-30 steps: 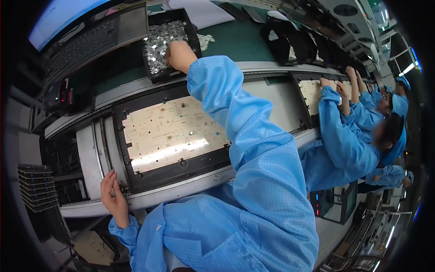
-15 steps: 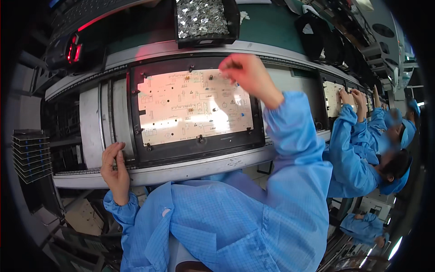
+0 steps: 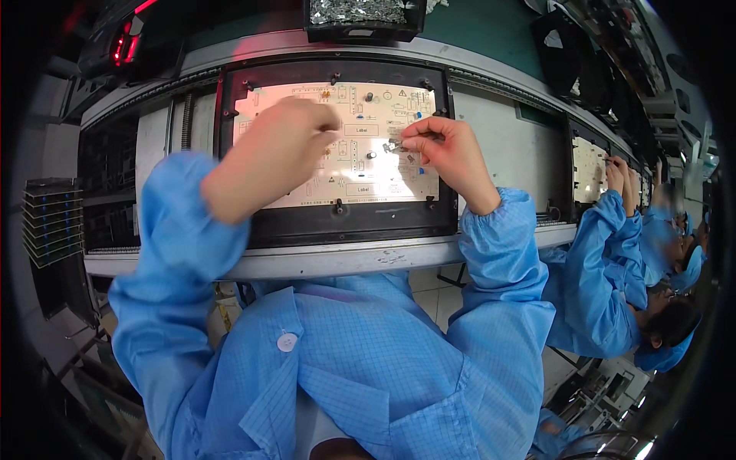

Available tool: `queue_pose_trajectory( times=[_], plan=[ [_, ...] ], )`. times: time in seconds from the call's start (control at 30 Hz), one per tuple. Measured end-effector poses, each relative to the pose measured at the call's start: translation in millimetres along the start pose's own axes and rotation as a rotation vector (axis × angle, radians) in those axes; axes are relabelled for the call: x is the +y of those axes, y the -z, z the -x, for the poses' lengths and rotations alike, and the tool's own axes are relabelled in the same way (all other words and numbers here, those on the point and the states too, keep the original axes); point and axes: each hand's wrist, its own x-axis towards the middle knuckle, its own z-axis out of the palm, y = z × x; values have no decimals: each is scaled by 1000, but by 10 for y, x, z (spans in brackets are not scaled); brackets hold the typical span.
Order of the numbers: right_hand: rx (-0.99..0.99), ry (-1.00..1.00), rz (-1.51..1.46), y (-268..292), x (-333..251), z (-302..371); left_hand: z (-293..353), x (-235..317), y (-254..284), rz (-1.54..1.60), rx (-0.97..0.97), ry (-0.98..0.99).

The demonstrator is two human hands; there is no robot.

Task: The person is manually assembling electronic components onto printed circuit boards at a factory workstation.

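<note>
A cream circuit board [image 3: 268,201] with printed markings and a few small components lies in a black frame [image 3: 368,228]. Over its right half, my right hand [image 3: 458,159] is closed in a pinch on small silver metal pieces [image 3: 393,145]; their exact kind is too small to make out. My left hand [image 3: 272,149] hovers above the board's left half, fingers curled and smeared by motion, so whether it holds anything does not show. Between the hands, a small dark cylindrical component [image 3: 372,155] stands on the board.
A black bin [image 3: 364,32] full of silver metal pieces sits beyond the rail. The frame rests on a conveyor with metal rails [image 3: 322,264]. Stacked boards [image 3: 52,222] stand at far left. To the right, co-workers in blue reach over another board [image 3: 590,165].
My left hand has risen from the near rail to above the board. My right hand has come nearer from the board's far edge, with silver pieces now visible at its fingertips. The view has shifted.
</note>
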Motion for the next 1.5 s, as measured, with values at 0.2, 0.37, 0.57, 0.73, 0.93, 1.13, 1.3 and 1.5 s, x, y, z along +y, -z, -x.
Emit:
queue_pose_trajectory(
  times=[0.2, 0.37, 0.57, 0.73, 0.93, 1.13, 1.3, 1.5],
  plan=[
    [-8, 172, 220, -34, 104, 173, -528, 1, -753, -80, -149, -119],
    [17, 201, -16, 65, 171, 165, -662, -26, -787, -17, -218, -75],
    [-21, 115, -61, 174, 221, 134, -781, 16, -636, 80, -262, 73],
    [-55, 250, 93, 119, 185, 170, -975, 71, -569, 139, -163, 88],
    [-13, 593, 199, 25, 249, 213, -1261, 108, -735, 37, -148, 171],
    [33, 664, 175, -18, 200, 210, -1427, 37, -850, 67, -66, 205],
    [87, 691, 140, -41, 237, 197, -1486, 108, -818, 87, -125, 352],
    [227, 612, 137, 50, 233, 194, -1606, 75, -820, -10, -195, 375]
  ],
)
